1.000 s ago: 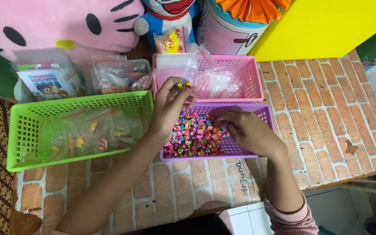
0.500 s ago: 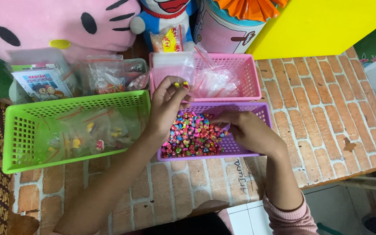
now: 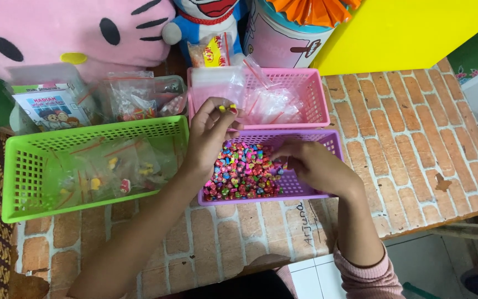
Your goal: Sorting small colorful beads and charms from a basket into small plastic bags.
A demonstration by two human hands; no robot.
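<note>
My left hand point(image 3: 208, 135) hovers over the left end of a purple basket point(image 3: 333, 147), pinching a few small colourful pieces point(image 3: 229, 108) at its fingertips. My right hand point(image 3: 313, 166) rests inside the same basket, fingers curled down among a heap of small multicoloured pieces point(image 3: 242, 174); whether it holds one is hidden. Directly behind stands a pink basket point(image 3: 313, 94) holding clear plastic bags point(image 3: 266, 102).
A green basket point(image 3: 26, 166) with small filled clear bags sits at the left. Behind it lie more clear bags point(image 3: 134, 99) and a printed card point(image 3: 51, 111). Plush toys point(image 3: 84, 33), a pink tub point(image 3: 283, 39) and a yellow panel point(image 3: 405, 30) line the back. The brick-pattern table's edge point(image 3: 443, 221) runs at the right.
Both hands stay over the purple basket. My left hand has shifted slightly, still holding the small pieces at its fingertips; my right hand has barely moved.
</note>
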